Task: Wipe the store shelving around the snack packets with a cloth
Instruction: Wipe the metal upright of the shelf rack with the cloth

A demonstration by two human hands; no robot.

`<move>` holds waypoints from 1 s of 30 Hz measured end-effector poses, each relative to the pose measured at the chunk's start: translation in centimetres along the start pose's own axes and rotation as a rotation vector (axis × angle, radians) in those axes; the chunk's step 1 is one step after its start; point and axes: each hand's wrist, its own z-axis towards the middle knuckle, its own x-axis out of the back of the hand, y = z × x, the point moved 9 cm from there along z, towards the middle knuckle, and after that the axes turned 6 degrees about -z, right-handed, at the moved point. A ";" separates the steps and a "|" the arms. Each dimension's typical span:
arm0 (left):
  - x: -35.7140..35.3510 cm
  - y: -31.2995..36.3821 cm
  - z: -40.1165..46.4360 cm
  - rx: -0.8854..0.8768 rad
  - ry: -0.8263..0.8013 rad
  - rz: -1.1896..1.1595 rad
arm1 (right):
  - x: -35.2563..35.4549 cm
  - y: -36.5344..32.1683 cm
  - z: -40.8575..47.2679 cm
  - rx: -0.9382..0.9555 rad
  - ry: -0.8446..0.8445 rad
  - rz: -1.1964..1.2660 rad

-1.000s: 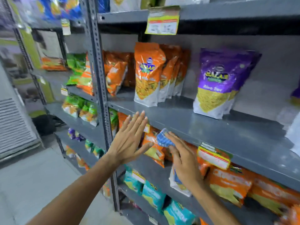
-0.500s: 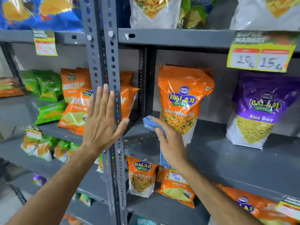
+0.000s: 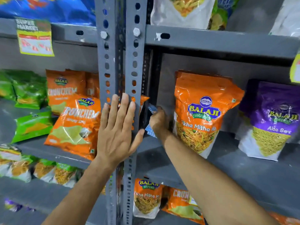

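At shelf back corner, right hand (image 3: 159,120) grips cloth (image 3: 152,108), wiping beside orange packet (image 3: 203,114); left hand (image 3: 116,132) flat, fingers spread, on upright (image 3: 120,62). Next: wipe w/o toppling pkt.

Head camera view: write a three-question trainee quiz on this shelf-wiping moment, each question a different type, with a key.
1. True or false: the left hand holds the blue cloth.
2. Multiple choice: the right hand reaches between the grey upright post and which packet? A) the purple Aloo Sev packet B) the orange Tikha Mitha Mix packet C) a green packet
3. Fill in: the left hand lies flat and open against the ____.

Key: 1 false, the right hand holds it; 2 B; 3 upright post.
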 end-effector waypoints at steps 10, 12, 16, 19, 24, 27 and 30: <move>-0.3 -0.1 -0.5 -0.030 0.023 0.000 | -4.1 4.8 3.5 -0.033 -0.134 -0.608; -0.2 0.0 -0.5 -0.028 0.023 -0.008 | -4.9 4.3 2.3 0.006 -0.180 -0.598; -0.2 0.0 -0.5 -0.020 0.024 -0.005 | -4.7 2.5 -1.6 0.095 -0.251 -0.585; -0.1 0.1 -0.4 -0.016 0.015 0.003 | -4.3 1.3 -5.8 0.251 -0.299 -0.588; 0.1 0.0 -0.2 0.000 0.024 0.006 | -2.8 -0.2 -12.0 0.426 -0.403 -0.623; 0.2 -0.1 -0.1 0.006 0.025 0.002 | -1.4 0.1 -13.5 0.312 -0.421 -0.568; 0.1 -0.1 -0.1 0.002 0.021 -0.003 | -0.4 0.3 -10.0 0.123 -0.317 -0.167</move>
